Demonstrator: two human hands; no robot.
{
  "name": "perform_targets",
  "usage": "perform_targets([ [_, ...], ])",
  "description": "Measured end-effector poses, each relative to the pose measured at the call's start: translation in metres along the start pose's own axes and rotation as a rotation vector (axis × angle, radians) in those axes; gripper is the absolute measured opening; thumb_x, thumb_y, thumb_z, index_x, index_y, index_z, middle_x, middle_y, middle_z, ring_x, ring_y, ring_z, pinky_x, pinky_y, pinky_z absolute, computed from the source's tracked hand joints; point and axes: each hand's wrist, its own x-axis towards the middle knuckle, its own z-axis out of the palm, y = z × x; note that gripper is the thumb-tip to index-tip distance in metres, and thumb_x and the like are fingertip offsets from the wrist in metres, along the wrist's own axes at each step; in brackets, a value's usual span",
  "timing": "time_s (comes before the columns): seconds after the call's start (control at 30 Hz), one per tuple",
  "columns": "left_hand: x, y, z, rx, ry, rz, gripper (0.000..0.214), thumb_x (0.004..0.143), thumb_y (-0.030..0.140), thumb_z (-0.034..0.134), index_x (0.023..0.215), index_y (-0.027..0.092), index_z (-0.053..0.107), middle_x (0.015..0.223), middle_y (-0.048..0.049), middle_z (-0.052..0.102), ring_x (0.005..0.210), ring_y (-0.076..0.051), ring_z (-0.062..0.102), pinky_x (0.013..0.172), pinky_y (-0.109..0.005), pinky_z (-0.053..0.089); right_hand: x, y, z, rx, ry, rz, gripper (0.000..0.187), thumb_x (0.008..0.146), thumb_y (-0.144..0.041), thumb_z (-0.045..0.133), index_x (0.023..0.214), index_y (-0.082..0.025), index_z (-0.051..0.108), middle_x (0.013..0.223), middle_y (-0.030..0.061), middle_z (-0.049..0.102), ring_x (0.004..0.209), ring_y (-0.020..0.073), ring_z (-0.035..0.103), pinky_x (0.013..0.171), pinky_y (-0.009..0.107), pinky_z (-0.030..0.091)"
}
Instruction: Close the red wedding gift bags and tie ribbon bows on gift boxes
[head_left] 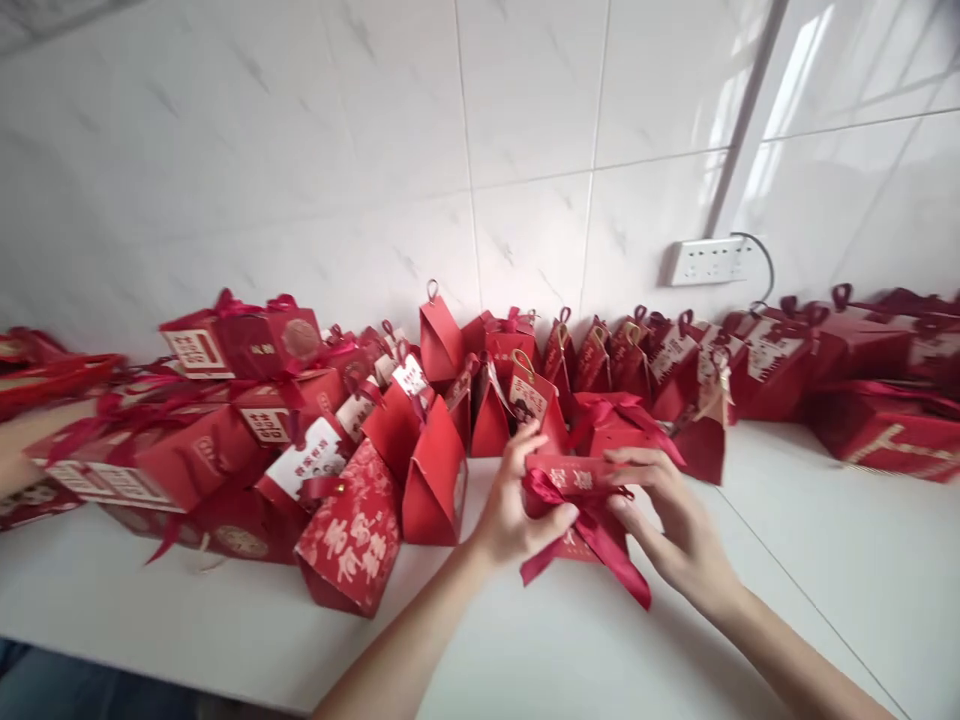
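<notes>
A small red gift box (579, 474) with printed characters stands on the white tabletop in front of me, between my two hands. Across its front a dark pink ribbon (615, 560) is tied, its tails hanging down. My left hand (517, 510) grips the box's left side, with the thumb over the ribbon at the front and the fingers up behind. At the right edge, my right hand (671, 515) has its fingertips on the top and its thumb near the ribbon. Just behind is another red box with a ribbon bow (619, 415).
Many red gift boxes crowd the table (300, 640) along the tiled wall. A patterned box (352, 540) and a plain red box (436, 480) stand left of my hands; stacked boxes (180, 450) lie farther left. A power strip (709, 262) is on the wall.
</notes>
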Motion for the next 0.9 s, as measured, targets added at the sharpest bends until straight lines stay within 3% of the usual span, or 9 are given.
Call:
perform_targets([
  [0.07,0.000,0.001,-0.001,0.120,0.069,0.113,0.062,0.075,0.036,0.069,0.128,0.020,0.041,0.143,-0.0166,0.039,0.137,-0.031,0.037,0.111,-0.050,0.035,0.001,-0.001,0.000,0.022,-0.013,0.057,0.019,0.095,-0.032,0.052,0.080,-0.024,0.061,0.100,0.0082,0.060,0.095,0.0239,0.063,0.078,0.038,0.054],
  [0.17,0.000,0.000,-0.001,0.268,0.179,0.237,0.048,0.078,0.038,0.068,0.118,0.021,0.048,0.135,-0.0150,0.047,0.127,-0.028,0.049,0.099,-0.042,0.048,0.002,-0.003,0.001,0.075,-0.008,0.166,0.026,0.095,-0.037,0.052,0.075,-0.023,0.062,0.102,0.0088,0.060,0.094,0.0242,0.062,0.079,0.041,0.054],
  [0.33,0.000,-0.004,0.002,0.447,0.343,0.321,0.009,0.088,0.029,0.058,0.090,0.021,0.054,0.122,-0.0104,0.056,0.115,-0.022,0.058,0.092,-0.036,0.051,0.004,-0.001,0.002,0.128,0.028,0.281,0.031,0.091,-0.044,0.058,0.069,-0.022,0.059,0.108,0.0096,0.062,0.098,0.0239,0.062,0.079,0.037,0.053],
  [0.47,0.000,-0.007,0.005,0.462,0.386,0.304,0.016,0.090,0.025,0.055,0.076,0.020,0.049,0.111,-0.0086,0.058,0.106,-0.020,0.061,0.081,-0.031,0.054,0.005,-0.002,0.001,0.175,0.030,0.350,0.036,0.088,-0.049,0.059,0.066,-0.021,0.059,0.107,0.0104,0.063,0.099,0.0247,0.062,0.077,0.037,0.053],
  [0.63,-0.001,-0.008,0.007,0.432,0.397,0.274,0.023,0.092,0.023,0.050,0.069,0.020,0.045,0.093,-0.0042,0.055,0.094,-0.017,0.063,0.079,-0.029,0.053,0.006,-0.004,0.001,0.288,0.045,0.492,0.038,0.082,-0.054,0.064,0.064,-0.021,0.060,0.110,0.0104,0.063,0.094,0.0243,0.063,0.063,0.032,0.051],
  [0.9,-0.001,-0.007,0.010,0.424,0.397,0.270,0.023,0.091,0.018,0.047,0.068,0.021,0.043,0.091,-0.0034,0.053,0.089,-0.014,0.060,0.080,-0.026,0.050,0.010,-0.001,0.000,0.462,0.040,0.684,0.045,0.072,-0.060,0.071,0.055,-0.020,0.060,0.114,0.0085,0.059,0.104,0.0255,0.057,0.069,0.031,0.049],
])
